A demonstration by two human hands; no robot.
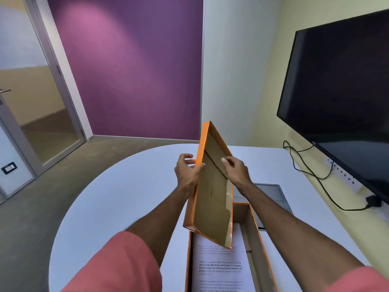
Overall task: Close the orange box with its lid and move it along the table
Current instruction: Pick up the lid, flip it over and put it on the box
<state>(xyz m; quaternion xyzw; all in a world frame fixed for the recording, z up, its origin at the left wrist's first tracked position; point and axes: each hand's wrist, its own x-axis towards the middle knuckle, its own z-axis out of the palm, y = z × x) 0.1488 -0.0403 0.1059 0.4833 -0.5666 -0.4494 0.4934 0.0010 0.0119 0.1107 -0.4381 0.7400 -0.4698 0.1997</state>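
Head view: we hold the lid (212,199) tilted above the orange box (255,232) on the tabletop (117,197), left hand (187,171) and right hand (236,169) gripping its long edges. Long axes nearly parallel; box lies below, toward us.

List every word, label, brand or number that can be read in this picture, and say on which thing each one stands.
White printed paper sheet inside the open orange cardboard box: several paragraphs, one in bold; too blurred to quote.
Black flat wall screen: a small pale logo at its lower edge, too small to read.
Small dark wall switch plate: markings unreadable.
Orange cardboard lid, held up in both hands: no text visible.
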